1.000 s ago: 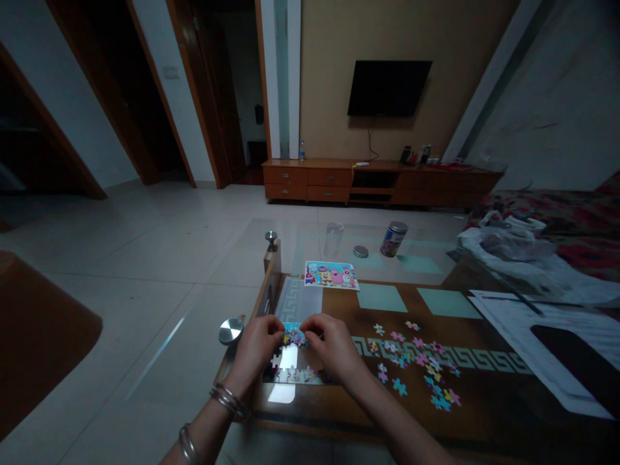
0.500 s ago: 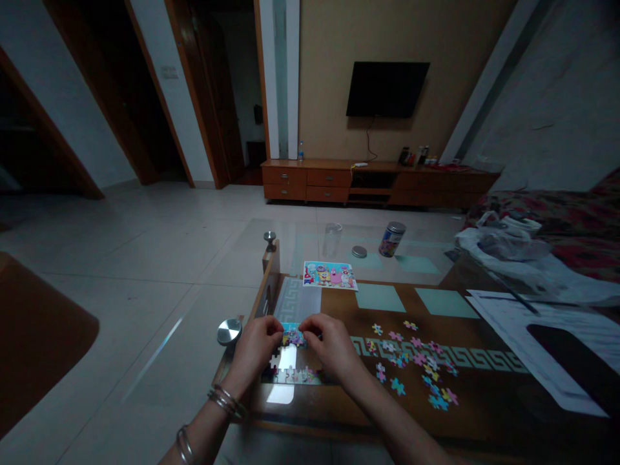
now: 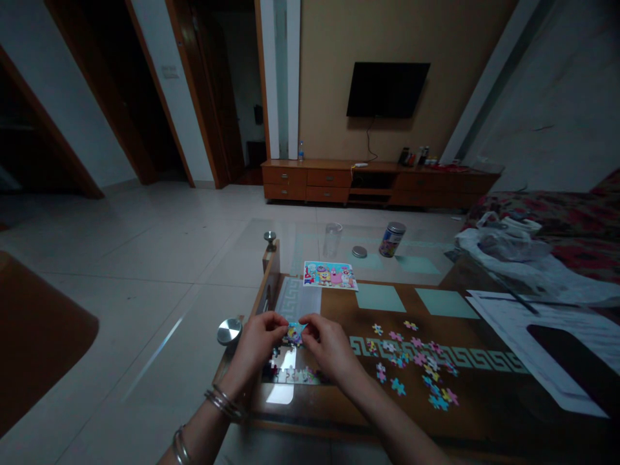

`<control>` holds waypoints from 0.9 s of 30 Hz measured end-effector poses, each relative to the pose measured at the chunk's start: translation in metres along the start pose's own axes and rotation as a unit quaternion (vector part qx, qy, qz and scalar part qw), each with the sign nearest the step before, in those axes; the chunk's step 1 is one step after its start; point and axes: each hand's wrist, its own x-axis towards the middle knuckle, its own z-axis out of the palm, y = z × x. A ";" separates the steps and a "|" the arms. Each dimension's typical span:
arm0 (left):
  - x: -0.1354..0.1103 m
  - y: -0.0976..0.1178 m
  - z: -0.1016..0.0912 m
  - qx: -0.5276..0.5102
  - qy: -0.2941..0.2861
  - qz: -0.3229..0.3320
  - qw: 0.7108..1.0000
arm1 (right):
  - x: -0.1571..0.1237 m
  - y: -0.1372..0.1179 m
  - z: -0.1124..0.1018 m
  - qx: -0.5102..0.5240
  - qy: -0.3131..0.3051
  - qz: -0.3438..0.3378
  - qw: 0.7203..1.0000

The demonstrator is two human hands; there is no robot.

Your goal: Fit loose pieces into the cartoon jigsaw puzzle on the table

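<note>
My left hand (image 3: 259,339) pinches the puzzle cluster (image 3: 293,333) over the glass table (image 3: 339,403) at its near-left corner. My right hand (image 3: 329,345) grips its other edge, apparently fitting pieces together. Seating them calls for aligned tabs and light pressure. Loose pieces (image 3: 416,361) lie rightward.

Loose pieces (image 3: 416,361) right of hands (image 3: 295,342)

Two hands (image 3: 259,342) (image 3: 329,349), one glass (image 3: 332,239), one can (image 3: 391,239), one lid (image 3: 359,252)
</note>
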 end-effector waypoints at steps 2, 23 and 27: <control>-0.001 0.002 0.000 -0.020 -0.005 -0.005 1.000 | 0.000 -0.001 0.000 0.013 0.003 -0.002 1.000; -0.001 0.000 0.006 -0.120 -0.027 -0.026 0.992 | 0.002 -0.001 0.001 0.000 -0.001 0.002 1.000; -0.003 -0.001 0.009 -0.181 -0.046 -0.032 0.982 | 0.003 0.000 0.001 0.019 0.008 0.012 1.000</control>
